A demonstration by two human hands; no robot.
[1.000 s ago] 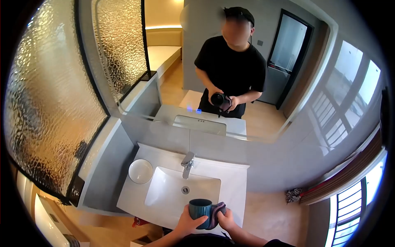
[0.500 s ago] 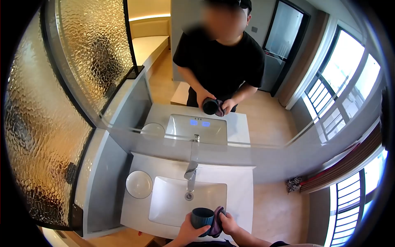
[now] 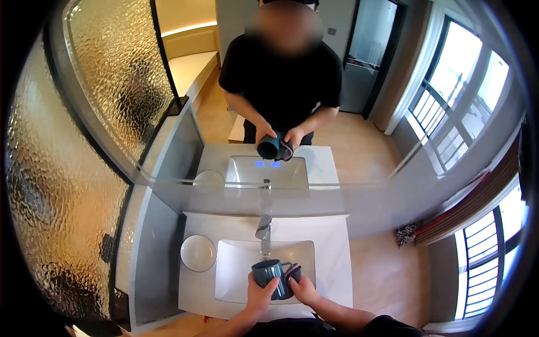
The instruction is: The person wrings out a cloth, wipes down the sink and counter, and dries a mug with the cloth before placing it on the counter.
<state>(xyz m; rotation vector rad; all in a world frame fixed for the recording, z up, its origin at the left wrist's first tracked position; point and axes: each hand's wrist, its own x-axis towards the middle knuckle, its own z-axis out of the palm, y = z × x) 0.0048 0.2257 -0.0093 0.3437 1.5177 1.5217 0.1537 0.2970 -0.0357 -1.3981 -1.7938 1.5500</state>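
Lifted slightly toward the tap since a second earlier, the dark teal mug (image 3: 268,275) sat over the front edge of the white basin (image 3: 236,275), the left hand (image 3: 259,291) clasped round its body while the right hand (image 3: 303,289) pressed a purple cloth (image 3: 293,274) by the handle; stiff, likely breakable and slick if wet, it seemed best gripped around the wall. A white bowl (image 3: 197,253) stood at the counter's left edge
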